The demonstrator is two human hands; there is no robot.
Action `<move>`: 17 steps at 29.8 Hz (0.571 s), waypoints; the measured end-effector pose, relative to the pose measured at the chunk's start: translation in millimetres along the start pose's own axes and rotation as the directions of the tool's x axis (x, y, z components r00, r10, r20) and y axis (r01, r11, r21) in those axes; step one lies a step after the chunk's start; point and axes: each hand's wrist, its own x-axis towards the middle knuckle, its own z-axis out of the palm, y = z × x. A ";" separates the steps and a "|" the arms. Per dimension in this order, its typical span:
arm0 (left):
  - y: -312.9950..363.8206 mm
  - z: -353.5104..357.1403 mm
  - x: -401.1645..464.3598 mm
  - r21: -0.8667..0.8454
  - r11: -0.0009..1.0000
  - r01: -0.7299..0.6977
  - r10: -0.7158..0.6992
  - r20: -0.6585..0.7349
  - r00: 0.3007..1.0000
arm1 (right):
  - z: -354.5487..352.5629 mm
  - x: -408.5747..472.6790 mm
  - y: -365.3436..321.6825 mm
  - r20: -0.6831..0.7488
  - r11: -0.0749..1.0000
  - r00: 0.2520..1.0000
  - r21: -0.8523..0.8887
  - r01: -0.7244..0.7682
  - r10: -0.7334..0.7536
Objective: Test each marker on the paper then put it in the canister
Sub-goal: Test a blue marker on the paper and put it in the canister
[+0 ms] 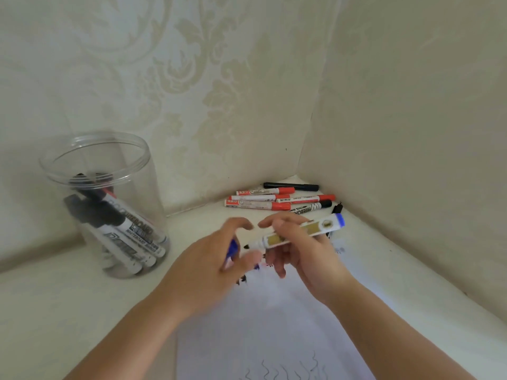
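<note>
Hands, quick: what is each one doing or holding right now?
Left hand: closed on a blue cap.
Right hand: closed on an uncapped marker, tip pointing at the left hand.

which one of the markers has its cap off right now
The blue marker held in the right hand, its bare tip pointing left. Its blue cap is in the left hand. The loose red and black markers in the corner look capped.

Clear glossy plastic canister (pixel 109 187), matt white paper (pixel 274 325)
Embossed, faintly sheened damask wallpaper (pixel 192 78); smooth plastic marker (pixel 301 231) barrel.
</note>
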 end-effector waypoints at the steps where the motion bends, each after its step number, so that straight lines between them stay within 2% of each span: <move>1: -7.4 -1.7 -1.5 -0.046 0.996 0.079 -0.080 -0.035 0.996 | -2.5 2.8 1.4 -0.032 0.999 0.999 0.024 -0.034 0.035; 4: -28.8 -4.8 -6.3 -0.121 0.962 0.246 -0.253 -0.048 0.966 | -4.1 5.2 12.2 -0.121 0.985 0.978 -0.011 -0.175 0.172; 6: -36.0 -3.8 -7.4 -0.114 0.955 0.273 -0.279 -0.039 0.960 | -2.3 5.7 21.7 -0.191 0.977 0.960 -0.018 -0.214 0.207; 8: -37.3 -1.1 -6.6 -0.076 0.965 0.249 -0.253 -0.033 0.967 | -1.0 6.5 27.7 -0.228 0.973 0.959 -0.119 -0.197 0.166; 13: -31.8 6.3 -5.1 -0.026 0.986 0.163 -0.165 -0.071 0.984 | 9.3 5.7 39.3 -0.194 0.910 0.978 -0.388 -0.148 0.076; 17: -30.7 5.1 -5.8 0.054 0.993 0.107 -0.103 -0.068 0.992 | 10.6 5.9 44.9 -0.196 0.884 0.980 -0.450 -0.127 0.041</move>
